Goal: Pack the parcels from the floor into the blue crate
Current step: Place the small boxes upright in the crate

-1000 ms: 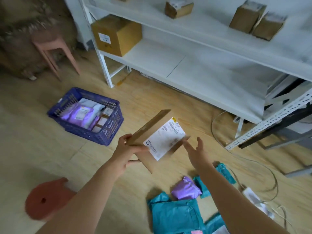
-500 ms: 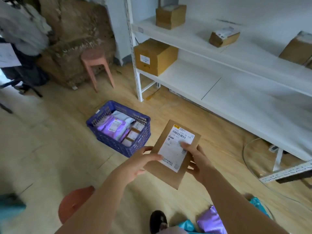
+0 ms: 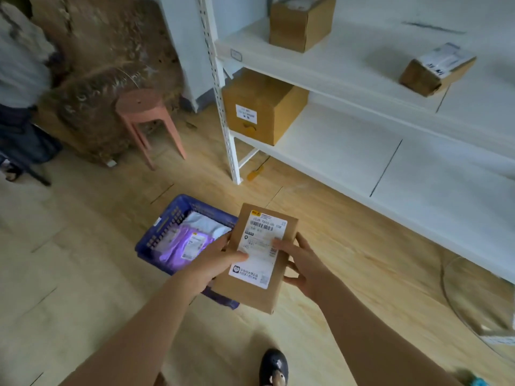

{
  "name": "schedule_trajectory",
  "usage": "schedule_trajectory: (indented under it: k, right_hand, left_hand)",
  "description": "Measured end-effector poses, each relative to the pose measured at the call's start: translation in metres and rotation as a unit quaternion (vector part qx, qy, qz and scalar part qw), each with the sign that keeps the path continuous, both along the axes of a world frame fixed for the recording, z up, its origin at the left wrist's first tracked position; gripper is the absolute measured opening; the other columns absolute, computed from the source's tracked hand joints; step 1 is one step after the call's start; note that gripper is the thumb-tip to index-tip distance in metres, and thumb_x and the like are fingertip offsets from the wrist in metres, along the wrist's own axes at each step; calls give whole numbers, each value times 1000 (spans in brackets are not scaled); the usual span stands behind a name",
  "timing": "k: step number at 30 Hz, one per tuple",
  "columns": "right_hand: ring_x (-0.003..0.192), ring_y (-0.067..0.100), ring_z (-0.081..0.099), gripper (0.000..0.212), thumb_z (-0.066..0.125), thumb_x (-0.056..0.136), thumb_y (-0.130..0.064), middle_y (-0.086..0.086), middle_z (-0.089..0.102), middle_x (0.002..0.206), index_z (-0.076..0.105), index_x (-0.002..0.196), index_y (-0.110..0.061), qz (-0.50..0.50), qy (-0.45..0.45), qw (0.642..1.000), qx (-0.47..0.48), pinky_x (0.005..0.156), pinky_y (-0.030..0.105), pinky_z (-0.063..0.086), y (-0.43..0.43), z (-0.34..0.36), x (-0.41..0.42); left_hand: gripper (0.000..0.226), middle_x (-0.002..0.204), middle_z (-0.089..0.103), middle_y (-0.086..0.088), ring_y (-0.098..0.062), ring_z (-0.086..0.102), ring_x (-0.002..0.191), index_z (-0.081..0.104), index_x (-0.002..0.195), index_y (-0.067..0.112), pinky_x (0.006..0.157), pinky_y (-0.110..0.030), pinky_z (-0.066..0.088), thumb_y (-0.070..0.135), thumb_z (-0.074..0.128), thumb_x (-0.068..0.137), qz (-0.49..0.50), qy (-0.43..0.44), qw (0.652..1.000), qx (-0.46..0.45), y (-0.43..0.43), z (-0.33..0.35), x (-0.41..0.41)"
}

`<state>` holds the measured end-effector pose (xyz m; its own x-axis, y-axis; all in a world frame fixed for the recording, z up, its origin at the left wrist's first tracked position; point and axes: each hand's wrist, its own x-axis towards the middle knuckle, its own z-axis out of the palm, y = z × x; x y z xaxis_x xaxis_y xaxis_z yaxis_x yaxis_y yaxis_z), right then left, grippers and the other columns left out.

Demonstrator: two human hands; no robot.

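Note:
I hold a flat brown cardboard parcel [image 3: 281, 274] with a white shipping label, face up, between both hands. My left hand [image 3: 216, 260] grips its left edge with the thumb on the label. My right hand [image 3: 301, 263] grips the right edge, thumb on top and fingers underneath. The parcel hangs over the near right corner of the blue crate [image 3: 161, 232] on the wooden floor. Inside the crate lie a purple mailer bag [image 3: 181, 243] and a white bag [image 3: 206, 222].
A white metal shelf unit [image 3: 348, 151] stands on the right with several cardboard boxes [image 3: 262, 110] on it. A pink stool [image 3: 145, 112] stands behind the crate, with a person at the far left edge. My dark shoe [image 3: 273, 367] shows below. A cable loops on the floor at right.
My view has moved up and left, and the crate is now much closer, right under the parcel. My right hand has closed on the parcel's right edge, and the parcel has turned label up.

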<state>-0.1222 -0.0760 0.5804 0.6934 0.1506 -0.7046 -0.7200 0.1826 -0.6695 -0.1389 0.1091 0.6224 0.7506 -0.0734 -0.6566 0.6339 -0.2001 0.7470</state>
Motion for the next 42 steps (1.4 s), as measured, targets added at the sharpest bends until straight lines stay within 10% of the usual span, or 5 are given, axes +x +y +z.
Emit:
schedule_trajectory:
  k: [13, 18, 28, 31, 42]
  right_hand:
    - [82, 14, 62, 38, 54, 86, 5, 2, 65, 103, 51, 117, -17, -51, 51, 997, -28, 60, 22, 48, 105, -89, 135]
    - [105, 32, 63, 59, 59, 82, 2, 11, 64, 118, 42, 136, -15, -99, 109, 986, -74, 91, 48, 52, 170, -184, 164]
    - [99, 25, 60, 60, 45, 85, -8, 6, 60, 122, 33, 142, -22, -115, 244, 937, -220, 66, 29, 46, 229, -350, 164]
    - [90, 23, 59, 59, 42, 87, -6, 6, 61, 118, 30, 141, -24, -121, 279, 923, -236, 62, 28, 44, 232, -384, 163]
    - [121, 34, 49, 76, 47, 84, -19, 13, 42, 140, 8, 149, -23, -72, 376, 867, -318, 100, 48, 44, 248, -442, 158]
  left_hand:
    - [50, 106, 65, -11, -25, 63, 93, 44, 126, 19, 78, -37, 50, 3, 59, 82, 4, 92, 994, 59, 88, -108, 168]
    - [45, 108, 65, -8, -23, 62, 95, 48, 122, 18, 74, -33, 48, 6, 62, 81, -55, 145, 984, 84, 133, -195, 220]
    - [20, 91, 66, -2, -13, 60, 80, 60, 99, 17, 64, -25, 45, 3, 59, 84, -128, 270, 953, 56, 164, -375, 234]
    - [30, 100, 67, -9, -25, 61, 94, 60, 105, 17, 95, -40, 45, 14, 67, 76, -151, 301, 940, 53, 160, -414, 227]
    - [43, 127, 57, -3, -24, 51, 117, 50, 125, 8, 92, -31, 37, 2, 58, 84, -166, 323, 930, 60, 144, -488, 217]
